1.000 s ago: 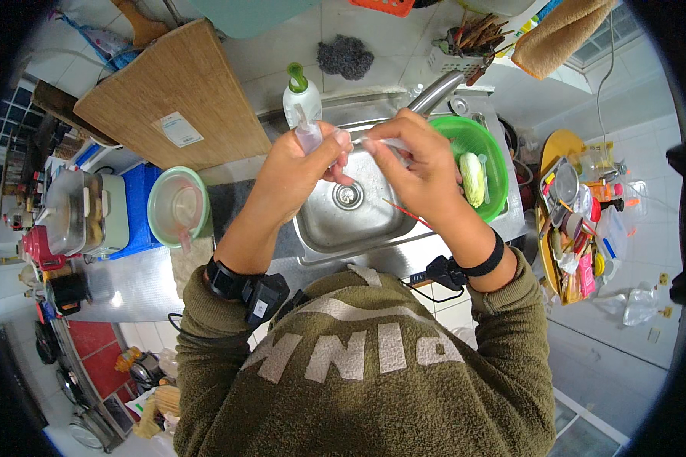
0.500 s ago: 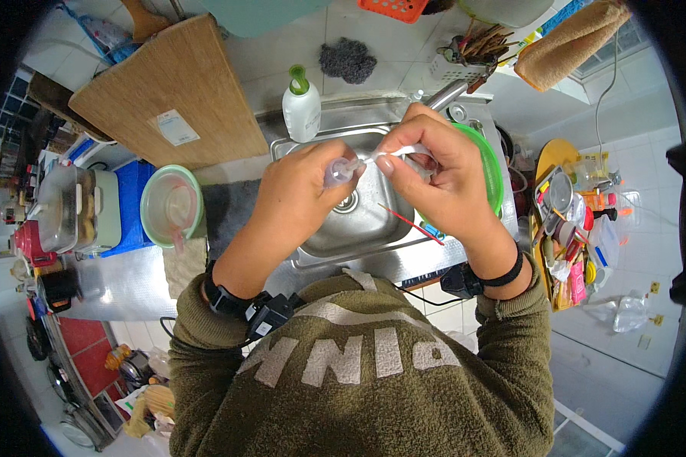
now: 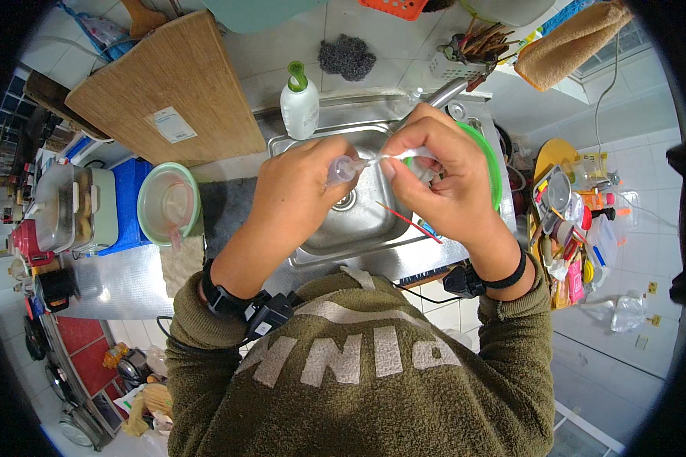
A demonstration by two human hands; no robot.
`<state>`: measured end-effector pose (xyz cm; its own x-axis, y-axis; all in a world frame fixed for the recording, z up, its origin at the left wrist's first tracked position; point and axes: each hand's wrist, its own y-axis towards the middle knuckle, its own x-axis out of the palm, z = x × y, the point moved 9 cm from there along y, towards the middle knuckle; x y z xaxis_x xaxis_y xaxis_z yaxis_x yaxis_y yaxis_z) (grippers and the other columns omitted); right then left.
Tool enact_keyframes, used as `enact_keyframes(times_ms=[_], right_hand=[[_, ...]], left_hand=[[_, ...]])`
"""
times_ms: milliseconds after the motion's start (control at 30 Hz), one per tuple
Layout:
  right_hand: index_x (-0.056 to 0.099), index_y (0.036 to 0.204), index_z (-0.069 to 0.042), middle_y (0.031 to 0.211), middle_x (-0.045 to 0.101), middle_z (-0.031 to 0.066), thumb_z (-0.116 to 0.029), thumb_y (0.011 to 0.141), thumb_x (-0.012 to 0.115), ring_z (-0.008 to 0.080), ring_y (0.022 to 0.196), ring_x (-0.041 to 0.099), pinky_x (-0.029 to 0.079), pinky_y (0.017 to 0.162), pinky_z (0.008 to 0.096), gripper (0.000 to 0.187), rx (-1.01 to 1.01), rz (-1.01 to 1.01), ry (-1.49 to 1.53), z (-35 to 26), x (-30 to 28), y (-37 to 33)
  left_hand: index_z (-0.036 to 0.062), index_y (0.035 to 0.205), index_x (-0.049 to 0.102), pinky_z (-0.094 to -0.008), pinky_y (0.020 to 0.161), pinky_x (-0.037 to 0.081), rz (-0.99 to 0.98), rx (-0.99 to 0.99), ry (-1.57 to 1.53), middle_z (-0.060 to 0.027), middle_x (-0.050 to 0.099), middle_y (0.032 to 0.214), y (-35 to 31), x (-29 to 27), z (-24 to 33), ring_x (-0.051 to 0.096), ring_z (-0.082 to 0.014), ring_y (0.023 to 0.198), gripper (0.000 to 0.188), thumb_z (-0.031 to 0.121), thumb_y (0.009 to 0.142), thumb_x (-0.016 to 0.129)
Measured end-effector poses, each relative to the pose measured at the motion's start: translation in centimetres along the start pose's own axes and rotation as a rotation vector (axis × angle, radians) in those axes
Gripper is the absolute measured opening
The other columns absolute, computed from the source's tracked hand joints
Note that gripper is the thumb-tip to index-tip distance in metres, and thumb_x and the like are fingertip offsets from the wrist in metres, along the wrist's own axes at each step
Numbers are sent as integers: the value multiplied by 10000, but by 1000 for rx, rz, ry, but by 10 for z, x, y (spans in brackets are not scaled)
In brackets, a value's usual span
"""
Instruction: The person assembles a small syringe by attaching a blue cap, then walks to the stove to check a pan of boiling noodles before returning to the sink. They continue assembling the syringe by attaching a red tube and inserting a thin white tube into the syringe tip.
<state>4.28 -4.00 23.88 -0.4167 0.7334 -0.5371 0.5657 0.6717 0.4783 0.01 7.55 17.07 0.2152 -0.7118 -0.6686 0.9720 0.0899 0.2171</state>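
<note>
Over the steel sink [image 3: 335, 242], my left hand [image 3: 286, 190] is closed around a small translucent plastic piece [image 3: 341, 169] with a round end and a narrow tip. My right hand [image 3: 453, 171] faces it, thumb and forefinger pinched at that tip on a thin white strip [image 3: 419, 154], which may be tissue or cloth. The exact kind of the plastic piece cannot be made out. Below my right hand, a thin red stick [image 3: 408, 221] lies across the sink's edge beside a small blue-green item [image 3: 428, 228]. Behind that hand shows a bright green round rim [image 3: 492, 164].
A white bottle with a green pump [image 3: 299, 108] stands behind the sink. To the left are a pale green basin [image 3: 149, 221], a dark mat [image 3: 232, 209] and a leaning wooden board [image 3: 168, 84]. The faucet [image 3: 446, 93] rises at the back right, near a cluttered shelf [image 3: 545, 266].
Both hands stay over the sink, with only small finger shifts at the tip of the plastic piece. The view has moved slightly.
</note>
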Motion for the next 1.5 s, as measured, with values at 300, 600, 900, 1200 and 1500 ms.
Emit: enact_keyframes(times_ms=[300,600,900,1200,1500], right_hand=[[584,789,-27,731,526,79,-35,699,670,216,609,527,413,526,290,125,-61,-24,-111,-9,-2,-1],[574,772,-31,723,525,98,-40,688,666,272,640,556,427,530,334,125,-144,-5,-165,-15,-3,-3],[574,772,-39,719,505,99,-41,679,663,282,626,543,424,520,345,129,-148,-23,-222,-17,-2,-4],[578,779,-33,718,511,99,-35,687,666,279,625,548,425,523,341,127,-150,-33,-179,-16,0,-5],[588,792,-40,700,496,72,-43,709,663,195,537,478,383,480,297,112,-25,-23,-147,-5,1,-7]], left_hand=[[89,871,568,-411,626,464,0,13,50,-97,621,796,-1,1,3,608,-321,760,168,172,758,661],[86,855,549,-417,621,465,5,29,76,-98,615,785,-2,1,6,609,-320,766,190,165,741,680],[99,868,563,-416,629,472,-17,27,126,-89,633,803,-2,3,6,617,-315,763,205,154,720,695],[98,874,566,-419,632,475,-15,31,133,-90,635,806,-2,4,6,622,-315,773,208,156,719,692],[71,850,556,-421,613,458,-8,43,102,-145,605,773,-3,4,6,601,-361,748,174,179,766,663]])
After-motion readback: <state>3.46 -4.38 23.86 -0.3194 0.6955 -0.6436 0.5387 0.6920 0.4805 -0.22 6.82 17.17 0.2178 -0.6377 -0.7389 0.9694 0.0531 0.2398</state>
